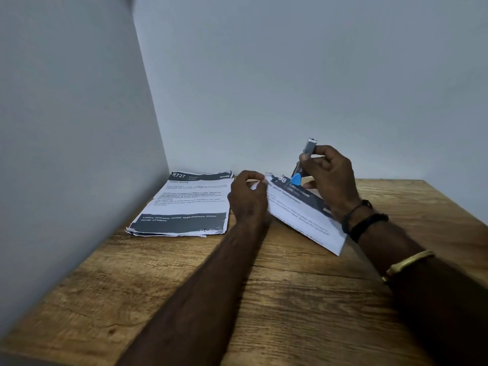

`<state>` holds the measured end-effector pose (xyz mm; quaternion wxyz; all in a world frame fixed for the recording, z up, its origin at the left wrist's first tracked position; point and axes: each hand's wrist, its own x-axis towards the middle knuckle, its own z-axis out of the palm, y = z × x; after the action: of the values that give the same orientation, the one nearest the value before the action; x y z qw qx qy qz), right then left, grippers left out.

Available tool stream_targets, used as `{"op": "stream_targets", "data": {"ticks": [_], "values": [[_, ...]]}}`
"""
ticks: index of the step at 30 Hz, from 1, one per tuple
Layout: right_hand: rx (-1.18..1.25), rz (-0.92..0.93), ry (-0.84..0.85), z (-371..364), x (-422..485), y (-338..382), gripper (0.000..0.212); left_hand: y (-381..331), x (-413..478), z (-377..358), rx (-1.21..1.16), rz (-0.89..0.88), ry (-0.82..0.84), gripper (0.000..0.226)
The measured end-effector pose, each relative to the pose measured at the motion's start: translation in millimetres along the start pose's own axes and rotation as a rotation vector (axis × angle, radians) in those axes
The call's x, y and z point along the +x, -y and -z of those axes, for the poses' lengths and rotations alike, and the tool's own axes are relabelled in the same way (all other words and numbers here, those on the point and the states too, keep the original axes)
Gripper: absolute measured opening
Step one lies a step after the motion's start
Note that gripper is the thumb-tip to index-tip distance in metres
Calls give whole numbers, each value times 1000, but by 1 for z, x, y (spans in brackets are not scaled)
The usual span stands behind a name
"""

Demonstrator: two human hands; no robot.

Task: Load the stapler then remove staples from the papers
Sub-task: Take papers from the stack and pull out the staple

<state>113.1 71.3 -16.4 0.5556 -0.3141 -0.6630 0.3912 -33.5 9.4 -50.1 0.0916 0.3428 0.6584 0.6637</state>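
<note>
My right hand [328,178] grips a small stapler [306,154] held nearly upright, its metal end up and its blue tip [296,179] down against the top corner of a printed paper sheet [303,217]. That sheet lies tilted on the wooden table [184,286], and my left hand [248,196] pinches its top left corner. A second stack of printed papers [184,207] with dark header and footer bands lies flat to the left, near the wall corner. No staple can be made out at this size.
Grey walls close the table on the left [66,128] and at the back [290,75]. Bare wood runs across the front and to the far right. My right wrist wears a black band [365,224] and a gold bangle [406,262].
</note>
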Motion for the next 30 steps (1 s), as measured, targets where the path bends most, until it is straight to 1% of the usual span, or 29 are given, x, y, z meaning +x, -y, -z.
{"op": "stream_targets", "data": {"ticks": [2,4,6,8,10,12,16,18,22,24,25,27,28,30], "values": [[-179,59,37,3,-2,8,25,1,4,5,-29,11,-75,13],[-409,96,132,5,-7,16,23,0,6,9,-62,22,-159,18],[-651,93,247,2,-16,20,24,0,7,11,-86,23,-219,23],[-828,56,311,-5,-27,23,23,-2,6,10,-92,16,-227,31],[-935,19,346,-10,-34,22,23,-4,5,9,-86,12,-196,42],[-1009,6,376,-15,-38,20,27,-5,4,7,-83,0,-166,53],[-1087,45,347,-18,-43,14,33,-4,4,5,-83,-29,-152,63],[-1092,43,338,-19,-43,11,33,-4,5,5,-98,-29,-146,65],[-1073,18,372,-18,-41,7,39,-5,5,3,-152,-31,-161,69],[-1006,-2,317,-14,-39,7,36,-7,5,2,-188,-25,-181,71],[-940,-15,256,-12,-37,8,30,-7,6,1,-217,-17,-186,72],[-727,-79,116,-5,-33,11,17,-10,6,-2,-289,8,-182,73],[-567,-146,66,-1,-31,14,17,-12,5,-4,-331,26,-178,75],[-167,-310,0,8,-27,18,24,-20,1,-13,-412,54,-166,78]]}}
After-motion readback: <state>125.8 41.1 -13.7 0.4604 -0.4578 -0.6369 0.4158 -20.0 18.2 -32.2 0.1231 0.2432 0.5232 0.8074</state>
